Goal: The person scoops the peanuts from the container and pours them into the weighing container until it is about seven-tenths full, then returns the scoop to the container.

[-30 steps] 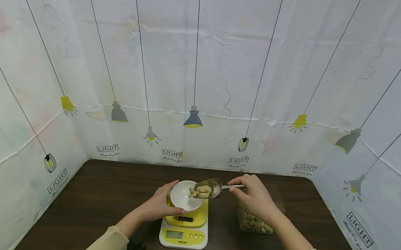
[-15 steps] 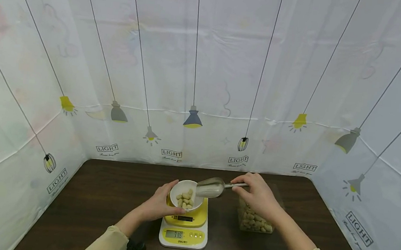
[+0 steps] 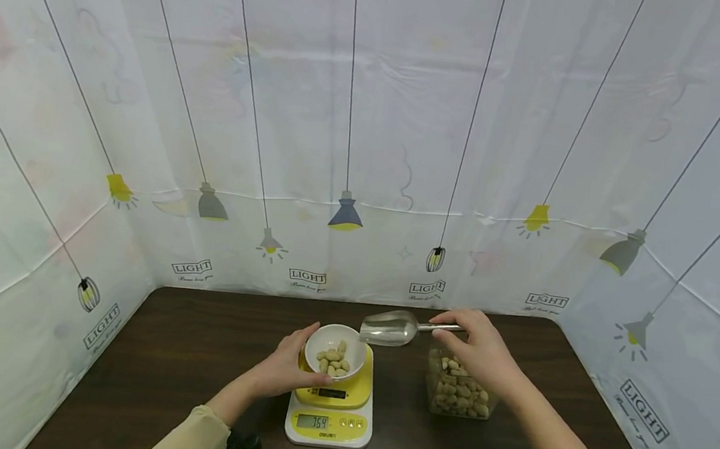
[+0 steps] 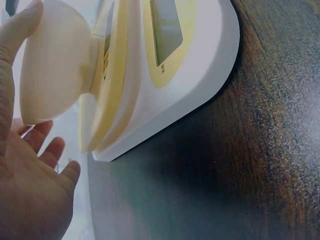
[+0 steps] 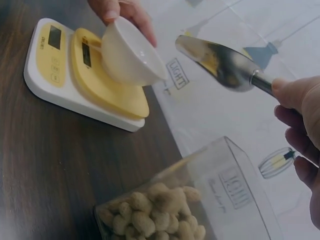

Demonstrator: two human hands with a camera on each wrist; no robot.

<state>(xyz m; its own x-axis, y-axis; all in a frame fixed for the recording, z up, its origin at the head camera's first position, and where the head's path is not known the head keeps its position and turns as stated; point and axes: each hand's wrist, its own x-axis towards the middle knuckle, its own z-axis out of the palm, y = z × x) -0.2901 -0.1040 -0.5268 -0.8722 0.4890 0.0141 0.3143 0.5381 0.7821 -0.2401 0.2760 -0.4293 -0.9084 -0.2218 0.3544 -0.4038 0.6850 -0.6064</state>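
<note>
Fingers [image 3: 452, 317] of R hand [image 3: 479, 348] pinch scoop [image 3: 390, 328]; hand part-hides nut box [image 5: 212, 172].

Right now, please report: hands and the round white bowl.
Left hand holds bowl on yellow-topped white scale, tan peanuts inside. Right hand holds silver metal scoop. Nothing in between.

Soft, flat light, a little dim over the dark table [image 3: 201, 354].
From here the printed sheets [image 3: 411, 113] look evenly lit, warmer at left and bluer at right, their pattern leaning outward at the edges of the wide head view. In the left wrist view, dark shade lies beside the scale [image 4: 205, 75], the table glares at far right, and brightness washes out behind the bowl [image 4: 57, 60]. The right wrist view is hazy, with glints on the scoop [image 5: 220, 61].
</note>
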